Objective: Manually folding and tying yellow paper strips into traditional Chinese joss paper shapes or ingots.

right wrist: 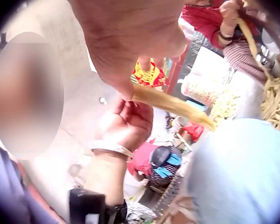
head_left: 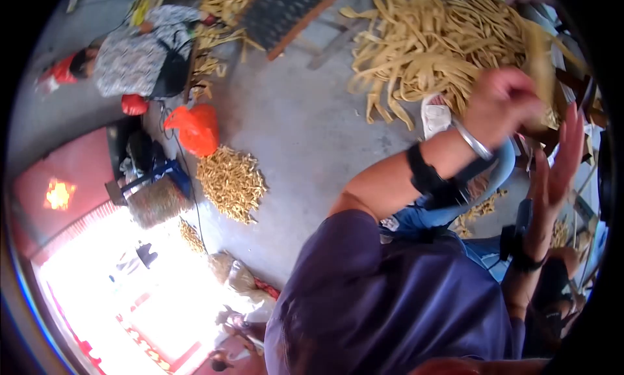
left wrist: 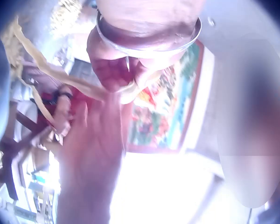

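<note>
My left hand [head_left: 504, 105], with a silver bangle [left wrist: 149, 50] at its wrist, has curled fingers that pinch the end of a flat yellowish strip [right wrist: 172, 106]. In the left wrist view the strip slants away to the upper left from those fingers. My right hand [head_left: 558, 170] is raised beside it, its fingers fairly straight. Seen from the right wrist, the thumb side of that hand lies right at the strip's near end, over the left fingertips. Beyond both hands lies a large tangled pile of similar long strips [head_left: 416, 59] on the floor.
A heap of small yellowish pieces [head_left: 231, 185] lies on the grey floor beside an orange plastic bag [head_left: 198, 131]. A dark ridged board [head_left: 283, 16] stands near the strips. Another person [head_left: 130, 61] in patterned clothing is at upper left; one in red [right wrist: 205, 23] handles a strip.
</note>
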`<state>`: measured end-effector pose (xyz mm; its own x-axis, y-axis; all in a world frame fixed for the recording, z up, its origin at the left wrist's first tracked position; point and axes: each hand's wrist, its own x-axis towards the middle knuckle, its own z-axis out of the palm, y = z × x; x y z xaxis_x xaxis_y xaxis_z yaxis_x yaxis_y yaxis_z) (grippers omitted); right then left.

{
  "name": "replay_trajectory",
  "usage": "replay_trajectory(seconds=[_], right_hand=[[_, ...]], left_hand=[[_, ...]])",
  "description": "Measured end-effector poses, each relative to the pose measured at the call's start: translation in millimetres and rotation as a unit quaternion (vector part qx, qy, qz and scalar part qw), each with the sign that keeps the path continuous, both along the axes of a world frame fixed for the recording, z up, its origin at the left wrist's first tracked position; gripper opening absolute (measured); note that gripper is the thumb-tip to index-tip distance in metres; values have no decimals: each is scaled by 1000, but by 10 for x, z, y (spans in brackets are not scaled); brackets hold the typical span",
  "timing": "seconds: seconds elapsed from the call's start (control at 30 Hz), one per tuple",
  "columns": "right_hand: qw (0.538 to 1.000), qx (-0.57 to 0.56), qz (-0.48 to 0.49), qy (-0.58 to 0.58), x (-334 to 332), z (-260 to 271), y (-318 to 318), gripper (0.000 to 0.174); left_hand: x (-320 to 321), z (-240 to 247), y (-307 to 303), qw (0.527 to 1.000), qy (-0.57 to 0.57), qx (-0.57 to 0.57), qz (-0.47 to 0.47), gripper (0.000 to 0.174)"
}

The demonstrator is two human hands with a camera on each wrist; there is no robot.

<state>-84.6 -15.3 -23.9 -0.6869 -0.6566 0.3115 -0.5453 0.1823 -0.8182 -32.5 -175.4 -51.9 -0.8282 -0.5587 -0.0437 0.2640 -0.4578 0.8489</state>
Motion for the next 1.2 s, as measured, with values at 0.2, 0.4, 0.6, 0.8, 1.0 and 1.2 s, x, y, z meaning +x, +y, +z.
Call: replay_trajectory(seconds=[0.2, 0.4, 0.6, 0.8, 1.0, 1.2], right_hand=[[998, 47, -1, -48, 242, 62, 634, 36], [999, 30, -19, -23, 716, 575, 1816, 26], [980, 78, -41, 177, 940, 1382, 2133, 21], [947, 75, -77, 304, 1108, 1933, 2390, 17], [994, -95, -32, 53, 849, 998, 2339, 23], [969, -152, -177, 77, 967, 514, 2460, 20]], left_hand=[[499, 1175, 538, 961, 216, 170, -9, 22], [585, 1533, 1380, 954, 227, 70, -185, 25], [559, 1768, 2045, 938, 296, -133, -124, 18], [561, 1268, 2040, 858, 34, -250, -448, 13], [545, 1124, 1879, 807, -74, 1, -586, 16], [600, 1046, 2131, 889, -57, 146, -430, 34]])
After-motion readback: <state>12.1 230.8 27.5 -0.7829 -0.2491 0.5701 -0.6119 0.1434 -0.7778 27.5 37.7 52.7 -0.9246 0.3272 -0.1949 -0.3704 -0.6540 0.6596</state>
